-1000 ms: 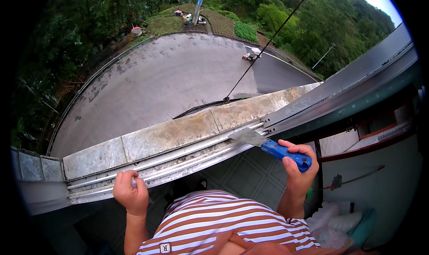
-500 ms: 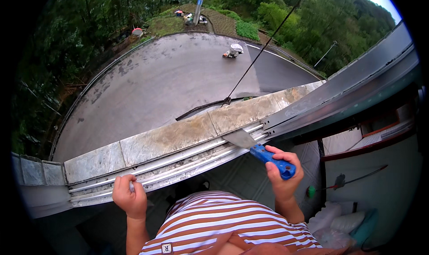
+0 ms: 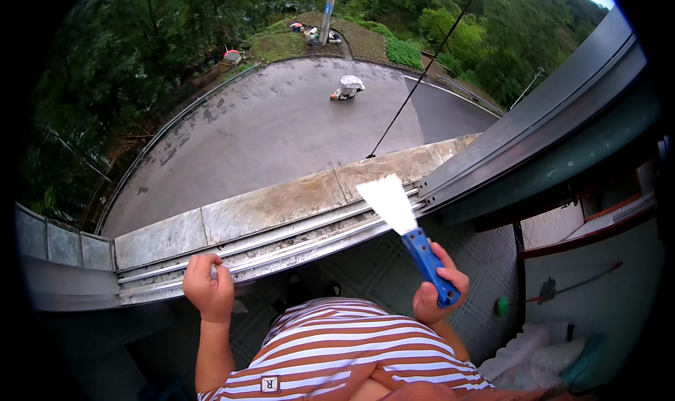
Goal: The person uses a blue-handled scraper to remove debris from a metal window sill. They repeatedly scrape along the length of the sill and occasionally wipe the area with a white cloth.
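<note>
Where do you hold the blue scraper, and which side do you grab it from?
Probably best by its blue handle, coming from the person's side, fingers and thumb on opposite edges, as the right hand does. The handle is long and narrow and points back toward the body. The flat metal blade widens away from it, and its edge could be sharp.

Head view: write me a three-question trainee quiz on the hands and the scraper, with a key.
1. Which hand holds the scraper?
2. True or false: the scraper's handle is red.
3. The left hand is nearest to which of these? A) utility pole; B) window track; C) road guardrail.

Key:
1. The right hand.
2. False; it is blue.
3. B.
</note>
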`<action>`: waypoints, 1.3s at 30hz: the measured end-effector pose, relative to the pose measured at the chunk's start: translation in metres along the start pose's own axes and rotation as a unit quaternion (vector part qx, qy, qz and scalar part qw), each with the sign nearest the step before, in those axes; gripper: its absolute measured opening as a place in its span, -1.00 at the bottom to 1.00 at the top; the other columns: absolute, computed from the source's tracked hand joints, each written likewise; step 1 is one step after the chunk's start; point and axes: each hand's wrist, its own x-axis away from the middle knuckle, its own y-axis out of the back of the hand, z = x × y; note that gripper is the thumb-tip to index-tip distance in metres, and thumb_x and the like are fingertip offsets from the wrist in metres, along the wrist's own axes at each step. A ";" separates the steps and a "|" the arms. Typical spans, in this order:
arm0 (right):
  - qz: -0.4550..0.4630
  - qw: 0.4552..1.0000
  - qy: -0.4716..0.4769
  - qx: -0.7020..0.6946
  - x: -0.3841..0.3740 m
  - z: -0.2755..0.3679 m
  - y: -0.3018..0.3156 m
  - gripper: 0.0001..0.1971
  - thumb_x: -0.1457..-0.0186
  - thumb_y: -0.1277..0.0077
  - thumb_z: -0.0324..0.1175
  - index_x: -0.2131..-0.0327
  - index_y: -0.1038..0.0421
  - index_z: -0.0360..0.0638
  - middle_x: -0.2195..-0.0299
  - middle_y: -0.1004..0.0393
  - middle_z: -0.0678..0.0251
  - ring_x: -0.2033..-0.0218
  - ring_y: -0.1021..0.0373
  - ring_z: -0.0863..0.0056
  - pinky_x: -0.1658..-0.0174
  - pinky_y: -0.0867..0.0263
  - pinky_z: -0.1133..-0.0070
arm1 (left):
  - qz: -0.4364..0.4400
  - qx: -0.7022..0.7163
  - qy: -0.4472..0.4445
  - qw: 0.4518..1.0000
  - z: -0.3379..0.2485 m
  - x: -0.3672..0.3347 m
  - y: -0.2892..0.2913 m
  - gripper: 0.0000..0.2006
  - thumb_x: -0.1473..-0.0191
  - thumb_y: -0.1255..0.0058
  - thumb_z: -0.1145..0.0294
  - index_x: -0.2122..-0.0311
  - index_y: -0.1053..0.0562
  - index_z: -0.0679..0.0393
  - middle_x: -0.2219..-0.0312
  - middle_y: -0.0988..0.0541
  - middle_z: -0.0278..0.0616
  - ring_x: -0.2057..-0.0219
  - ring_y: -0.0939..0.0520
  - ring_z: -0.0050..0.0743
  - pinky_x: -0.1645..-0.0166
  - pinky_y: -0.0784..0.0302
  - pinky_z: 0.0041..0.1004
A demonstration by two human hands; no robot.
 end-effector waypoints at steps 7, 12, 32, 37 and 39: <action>0.010 0.999 -0.036 0.023 -0.056 0.008 -0.006 -0.62 0.00 -0.19 -0.28 0.20 -0.25 -0.20 0.10 -0.40 -0.27 0.01 -0.39 -0.06 -0.12 -0.25 0.15 | -0.022 -0.009 -0.022 0.999 0.003 0.001 -0.001 -0.92 0.22 0.10 0.68 0.54 -0.38 0.25 0.61 -0.37 -0.08 0.58 -0.41 -0.14 0.47 -0.28 -0.36; -0.037 0.993 -0.110 -0.029 -0.075 0.029 0.013 -0.63 0.12 -0.12 -0.49 0.21 -0.24 -0.27 0.18 -0.44 -0.30 0.07 -0.44 -0.01 -0.10 -0.28 0.17 | -0.013 -0.007 -0.005 1.000 0.001 0.003 -0.001 -0.91 0.22 0.11 0.69 0.53 -0.38 0.25 0.61 -0.37 -0.09 0.57 -0.42 -0.15 0.45 -0.30 -0.36; 0.070 0.952 -0.210 0.212 -0.123 0.035 -0.031 -0.78 0.10 -0.23 -0.53 0.41 -0.35 -0.26 0.44 -0.57 0.25 0.43 -0.39 0.72 0.32 -0.34 0.70 | -0.008 0.011 0.004 1.000 0.002 0.001 0.000 -0.88 0.24 0.11 0.69 0.52 -0.40 0.24 0.61 -0.36 -0.11 0.61 -0.38 -0.17 0.50 -0.25 -0.38; 0.116 0.936 -0.184 0.277 -0.146 0.026 -0.050 -0.76 0.11 -0.29 -0.42 0.51 -0.37 -0.25 0.59 -0.50 0.40 0.54 -0.33 0.79 0.44 -0.30 0.74 | 0.005 0.010 0.012 1.000 0.002 0.002 0.000 -0.87 0.23 0.12 0.71 0.52 -0.40 0.24 0.61 -0.36 -0.11 0.60 -0.38 -0.19 0.49 -0.25 -0.40; 0.126 0.935 -0.169 0.283 -0.150 0.024 -0.057 -0.76 0.11 -0.29 -0.40 0.51 -0.38 -0.26 0.62 -0.48 0.44 0.57 -0.32 0.79 0.48 -0.29 0.74 | 0.002 0.009 0.006 1.000 0.002 0.002 0.000 -0.87 0.23 0.12 0.72 0.52 -0.40 0.24 0.61 -0.36 -0.10 0.59 -0.39 -0.17 0.49 -0.27 -0.39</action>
